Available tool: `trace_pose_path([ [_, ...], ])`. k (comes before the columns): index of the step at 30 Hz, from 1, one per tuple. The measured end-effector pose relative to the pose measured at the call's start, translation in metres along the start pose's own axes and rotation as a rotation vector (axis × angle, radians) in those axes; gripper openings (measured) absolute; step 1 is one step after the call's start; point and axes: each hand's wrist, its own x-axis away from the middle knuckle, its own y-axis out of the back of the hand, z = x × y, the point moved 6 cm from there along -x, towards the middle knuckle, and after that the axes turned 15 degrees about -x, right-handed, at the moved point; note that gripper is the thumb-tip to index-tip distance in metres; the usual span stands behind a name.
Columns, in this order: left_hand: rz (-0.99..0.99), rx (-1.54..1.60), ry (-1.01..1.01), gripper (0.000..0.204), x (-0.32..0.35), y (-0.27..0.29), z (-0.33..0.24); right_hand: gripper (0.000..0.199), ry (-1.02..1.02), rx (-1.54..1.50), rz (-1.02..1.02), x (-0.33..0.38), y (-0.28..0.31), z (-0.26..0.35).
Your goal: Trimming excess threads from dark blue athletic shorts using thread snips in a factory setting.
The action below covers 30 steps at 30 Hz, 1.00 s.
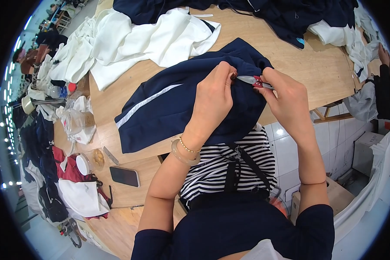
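Note:
A navy blue garment (169, 112) with a white stripe lies over the near edge of the wooden table, partly toward my lap. My left hand (216, 93) pinches its cloth between thumb and fingers near the upper right part. Just to the right, my right hand (286, 89) is closed on small thread snips (251, 80) with metal blades and a red part. The blades point left, toward my left fingertips. Whether they touch the cloth or a thread I cannot tell.
White cloth (134, 39) is heaped at the far left, and more navy garments (286, 17) lie at the back. A phone (125, 176), a white-lidded jar (83, 164) and a plastic bag (76, 121) sit at left. Cardboard boxes (329, 197) stand low at right.

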Motion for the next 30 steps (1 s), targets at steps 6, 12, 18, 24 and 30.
trace_pose_path([
  [6, 0.009, -0.004, -0.008, 0.005, 0.000, -0.001, -0.001, 0.021, 0.024, 0.048, 0.009, -0.002, -0.002, 0.002],
  [12, 0.026, 0.025, 0.032, 0.008, 0.002, -0.002, 0.002, 0.022, 0.031, 0.093, 0.045, -0.003, -0.005, 0.004],
  [18, -0.268, 0.093, 0.293, 0.018, 0.015, 0.065, 0.045, 0.024, -0.277, -0.617, -0.136, -0.001, 0.011, -0.002],
  [24, -0.185, 0.366, 0.407, 0.009, 0.077, 0.054, 0.082, 0.021, -0.561, -1.685, 0.134, 0.013, -0.091, -0.013],
  [30, 0.032, -0.102, 0.245, 0.029, 0.110, 0.025, 0.074, 0.018, -0.516, -1.580, -0.119, 0.020, -0.100, -0.080],
])
